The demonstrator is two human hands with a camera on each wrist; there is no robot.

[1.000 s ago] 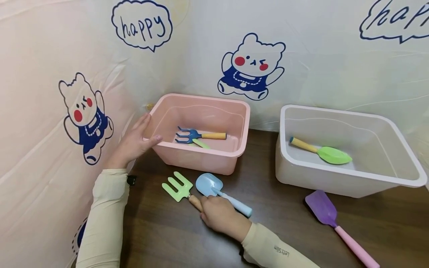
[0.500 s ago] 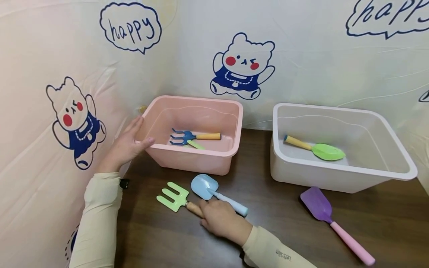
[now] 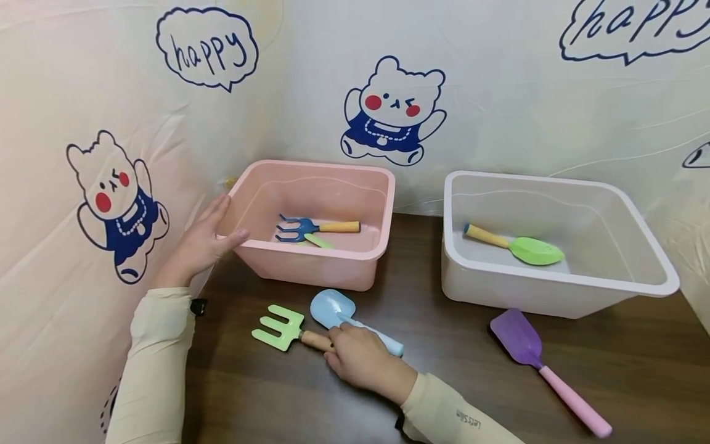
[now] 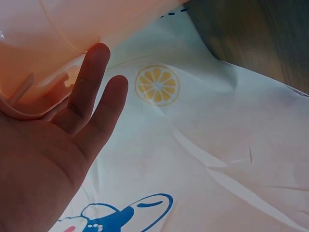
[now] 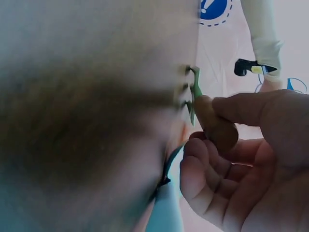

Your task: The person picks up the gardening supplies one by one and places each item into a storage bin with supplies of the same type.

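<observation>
Clock read as the person sees it, 12 being the far side.

- Right hand [image 3: 368, 361]: one, closed in a pinch. Thumb and fingers hold the butt of the fork's wooden handle, a grip that seems chosen to leave the tines free.
- Fork [image 3: 290, 330]: green, tines towards 10, over the table [image 3: 255, 401]. Whether it touches the wood cannot be told.
- Left hand [image 3: 202, 246]: one, at 10 from the fork. Fingers fairly straight and spread along the pink bin's outer side, thumb over the rim; probably there to steady the bin.
- Pink bin [image 3: 310, 269]: at 12 from the fork, near enough for an easy reach.
- Rake [image 3: 302, 229]: blue, inside the pink bin, tines to 9, yellow handle to 3. At its 6, a green piece [image 3: 318, 240], largely hidden by the near wall.
- Blue shovel [image 3: 333, 308]: on the table at 1 from the fork's handle, blade to 10; the right hand covers part of its handle.
- Grey bin [image 3: 505, 287]: at 2, well apart from the fork. Contains a trowel [image 3: 535, 251], handle to 10, blade to 4.
- Purple shovel [image 3: 517, 339]: at the grey bin's 6, blade to 11, pink handle to 5, thus towards the person.
</observation>
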